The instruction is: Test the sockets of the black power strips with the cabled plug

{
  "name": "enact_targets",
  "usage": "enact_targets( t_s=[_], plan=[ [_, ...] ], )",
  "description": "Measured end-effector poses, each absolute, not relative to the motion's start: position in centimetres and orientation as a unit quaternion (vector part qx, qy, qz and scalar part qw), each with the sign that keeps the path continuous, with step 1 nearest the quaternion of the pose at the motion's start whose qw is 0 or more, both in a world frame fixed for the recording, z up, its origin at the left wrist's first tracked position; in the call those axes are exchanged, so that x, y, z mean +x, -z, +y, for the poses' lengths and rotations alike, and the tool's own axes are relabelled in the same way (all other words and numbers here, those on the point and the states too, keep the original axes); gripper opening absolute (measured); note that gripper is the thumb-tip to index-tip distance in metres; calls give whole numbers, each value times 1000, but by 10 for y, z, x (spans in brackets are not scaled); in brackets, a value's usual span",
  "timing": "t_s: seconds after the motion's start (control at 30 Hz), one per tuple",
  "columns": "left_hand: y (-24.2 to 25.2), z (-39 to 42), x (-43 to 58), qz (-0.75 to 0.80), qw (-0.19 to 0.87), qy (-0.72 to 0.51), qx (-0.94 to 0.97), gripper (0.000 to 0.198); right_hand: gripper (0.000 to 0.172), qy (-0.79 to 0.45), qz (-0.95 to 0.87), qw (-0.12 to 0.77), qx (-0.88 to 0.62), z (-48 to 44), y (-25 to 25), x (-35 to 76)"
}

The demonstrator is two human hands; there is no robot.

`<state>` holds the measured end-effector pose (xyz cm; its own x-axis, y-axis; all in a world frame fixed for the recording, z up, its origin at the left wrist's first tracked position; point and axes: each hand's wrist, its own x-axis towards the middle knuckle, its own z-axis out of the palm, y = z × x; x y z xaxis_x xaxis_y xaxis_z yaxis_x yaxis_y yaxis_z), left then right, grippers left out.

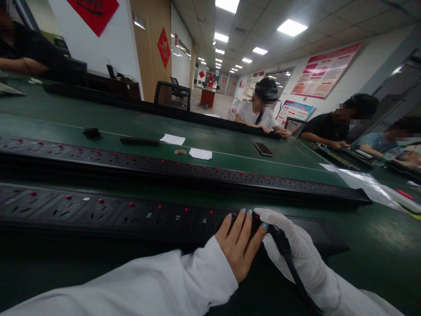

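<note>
A long black power strip [125, 215] with red buttons and printed numbers lies across the table in front of me. My left hand [238, 245], bare with painted nails, rests on top of it with the fingers stretched out over the sockets. My right hand [304, 245] wears a white dotted glove and is closed around a black power plug [280, 240]. From the plug its cable [297, 276] runs down toward the bottom edge. The plug's front end is hidden at the strip, so I cannot see whether it sits in a socket.
A second black power strip [223, 177] lies just behind. Farther back are a phone [263, 149], white paper pieces [200, 153], a black bar [140, 141] and a table hole [180, 152]. Clear plastic bags [368, 186] lie at right. Several people sit around the green table [388, 232].
</note>
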<state>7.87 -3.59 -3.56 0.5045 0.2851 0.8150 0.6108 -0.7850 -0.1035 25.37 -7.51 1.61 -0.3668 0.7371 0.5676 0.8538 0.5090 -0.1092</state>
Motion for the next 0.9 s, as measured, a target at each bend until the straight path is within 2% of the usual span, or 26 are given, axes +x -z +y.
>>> enact_targets(
  t_s=[0.33,0.67,0.9],
  plan=[
    [35,-35,79,-260,204,421,-845,40,49,137,-835,271,-458,-71,-13,257],
    [35,-33,79,-246,199,438,-842,37,35,148,-835,258,-462,-71,-25,250],
    [35,-37,80,-273,186,420,-845,38,50,132,-822,238,-501,-73,-19,250]
  ],
)
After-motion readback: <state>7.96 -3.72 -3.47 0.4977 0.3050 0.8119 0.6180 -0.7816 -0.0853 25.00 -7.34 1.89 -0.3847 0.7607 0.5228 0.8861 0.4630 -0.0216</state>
